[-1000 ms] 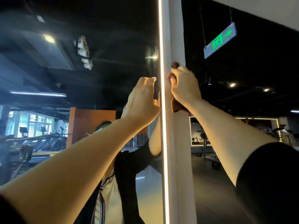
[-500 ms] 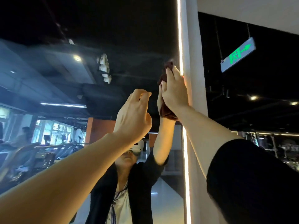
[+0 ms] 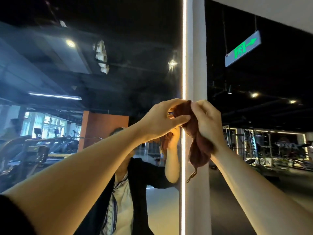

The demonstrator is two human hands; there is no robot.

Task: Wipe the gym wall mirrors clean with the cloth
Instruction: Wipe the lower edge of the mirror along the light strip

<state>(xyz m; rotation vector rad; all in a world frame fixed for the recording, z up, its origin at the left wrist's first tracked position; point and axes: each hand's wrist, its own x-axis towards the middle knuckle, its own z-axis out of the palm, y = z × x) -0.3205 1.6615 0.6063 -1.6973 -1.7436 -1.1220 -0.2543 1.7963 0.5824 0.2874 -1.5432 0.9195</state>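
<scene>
Before the pillar (image 3: 196, 65), bunched reddish-brown cloth (image 3: 197, 141), gripped by left hand (image 3: 162, 119), right hand (image 3: 208, 121)

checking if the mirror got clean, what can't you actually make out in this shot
- Smears on the mirror, head view: too dim and full of reflections to judge.
- Middle of the cloth: covered by the left hand and right hand, which both grip it.
- Mirror's top and bottom: cut off by the frame edges.
- Lower part of the light strip: partly behind the cloth and hands.
</scene>
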